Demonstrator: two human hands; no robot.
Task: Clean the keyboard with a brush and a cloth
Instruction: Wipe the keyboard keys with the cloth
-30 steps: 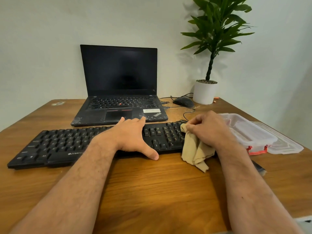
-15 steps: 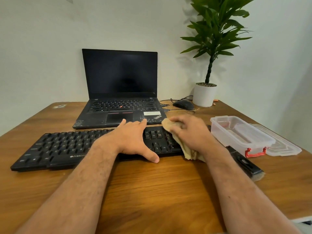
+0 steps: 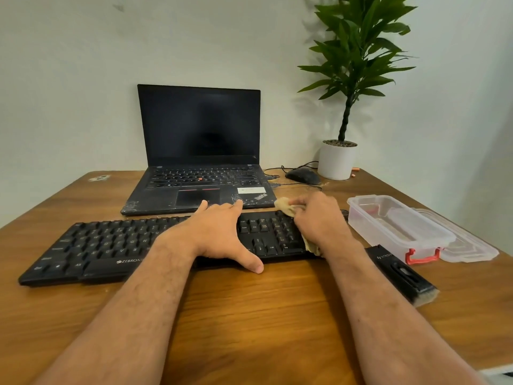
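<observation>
Nearest the viewer, two bare forearms reach over the wooden bench. The left hand lies flat across the middle of the black keyboard, fingers straight and pressing, thumb on the bench at the near edge. Just right of it, the right hand clenches a beige cloth against the keyboard's number-pad end. The brush lies idle on the bench, right of that wrist, beside a clear plastic box. Beyond the fingertips stands an open laptop; farther right, a mouse and a potted plant. Risks, as judged: a hard wipe could lift a keycap or skid the keyboard into the laptop should the bracing hand slacken.
</observation>
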